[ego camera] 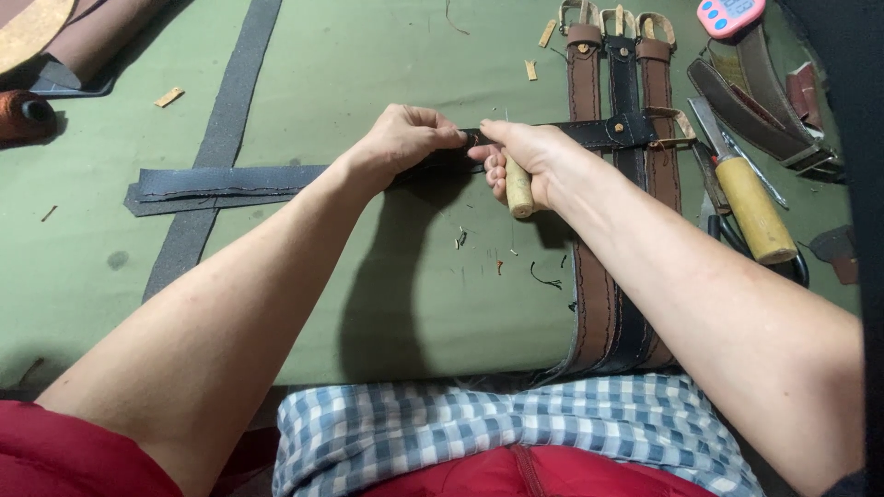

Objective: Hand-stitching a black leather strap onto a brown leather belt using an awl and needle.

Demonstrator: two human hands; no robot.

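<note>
Strap: our left hand (401, 138) pinched the black strap (230, 181) on the worktop (368, 74).
Awl: our right hand (525, 152) clenched one awl (518, 191).
Belts: three (624, 83) lay beneath.

Pink timer (729, 15) with small screen — top right edge, partly cropped.

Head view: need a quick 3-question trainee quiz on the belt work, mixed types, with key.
1. True or false: the right hand grips a tool with a pale wooden handle.
2. The left hand pinches which thing? A) the black strap B) the pink timer C) the yellow-handled tool
3. Fill in: the black strap lies ___ the three buckled belts.

Key: 1 true; 2 A; 3 across.
</note>
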